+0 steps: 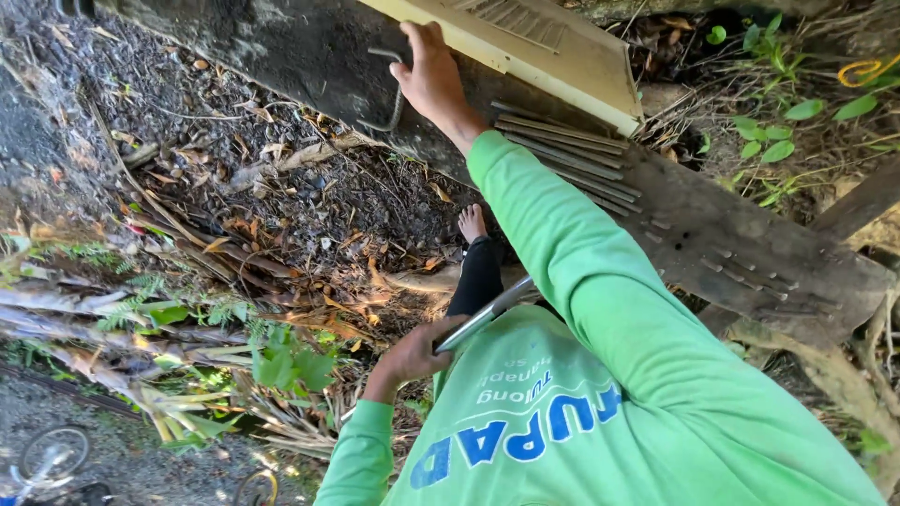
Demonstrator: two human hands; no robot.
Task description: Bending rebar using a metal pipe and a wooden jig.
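Note:
My right hand [431, 80] reaches up on a green-sleeved arm and grips the lower edge of a cream louvered panel [553, 52], right beside a bent metal rod [394, 89] on a dark slab [309, 56]. My left hand [410, 356] is closed on the handle end of a long flat metal blade [487, 314] held across my green shirt. A bare foot [472, 223] in a black legging stands on the leaf litter between the two hands.
A bundle of thin grey slats [562, 155] lies under the panel on a dark weathered plank [741, 258] studded with nails. Dry leaves and sticks [281, 215] cover the ground. Green plants [281, 361] grow at lower left, bicycle wheels [52, 454] beyond them.

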